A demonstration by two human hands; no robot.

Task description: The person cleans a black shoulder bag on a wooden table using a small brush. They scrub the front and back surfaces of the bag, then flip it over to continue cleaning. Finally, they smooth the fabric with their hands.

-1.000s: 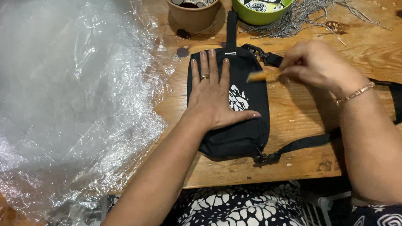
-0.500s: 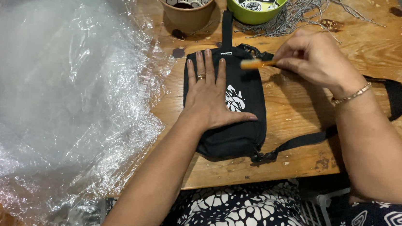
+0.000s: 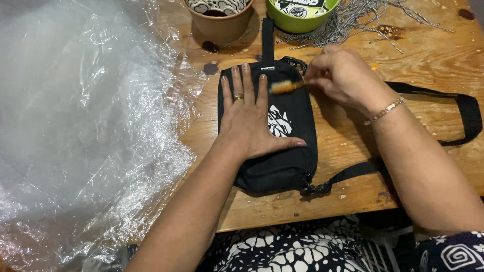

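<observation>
**Black pouch pinned flat on the bench, little stick at its top end**

So the black pouch (image 3: 287,151) lay on the wooden table (image 3: 447,60), roughly in the middle and close to the near edge. Its long axis ran away from the person, bottom end toward their lap, top end pointing up at the two bowls, leaning just slightly to the left. A short black tab stuck straight out of the top, and the black strap (image 3: 460,111) looped off to the right and came back to a clip at the pouch's lower right corner. There was a white printed patch on the front, half covered.

The left hand (image 3: 252,116) was laid open and flat on the pouch, fingers spread and pointing away, thumb out to the right, pressing down and gripping nothing. The right hand (image 3: 346,75) was pinched around a small orange-brown stick (image 3: 286,87), which lay nearly crosswise to the pouch with its free end pointing left, right by the left fingertips. I couldn't tell what the stick actually was.

Beyond the pouch: a brown bowl (image 3: 219,26) of pale round pieces, a green bowl (image 3: 301,21) of printed cards, and a heap of grey cords (image 3: 369,13). A big sheet of clear crinkly plastic (image 3: 62,120) covered the left side.
</observation>
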